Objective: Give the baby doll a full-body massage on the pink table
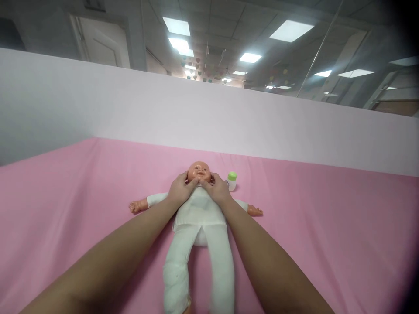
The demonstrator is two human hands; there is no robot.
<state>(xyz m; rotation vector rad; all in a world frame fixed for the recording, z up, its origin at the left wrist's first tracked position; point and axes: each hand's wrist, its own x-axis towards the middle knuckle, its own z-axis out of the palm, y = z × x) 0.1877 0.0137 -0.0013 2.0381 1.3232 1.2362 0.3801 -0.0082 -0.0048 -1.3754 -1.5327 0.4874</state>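
Note:
A baby doll point(201, 209) with a plastic head and a white cloth body lies on its back, arms spread wide. My left hand point(180, 188) cups the left side of the doll's head, its thumb at the chin. On the other side my right hand point(218, 188) does the same, and the two thumbs nearly meet under the mouth. The fingers of both hands curl behind the head and are partly hidden. Just right of my right hand stands a small clear bottle point(232, 181) with a green cap.
A pink sheet point(98, 183) with soft creases covers the surface under the doll. A pale low wall point(209, 113) runs along the back and left. Beyond it are glass, a white door point(104, 43) and ceiling lights point(291, 30).

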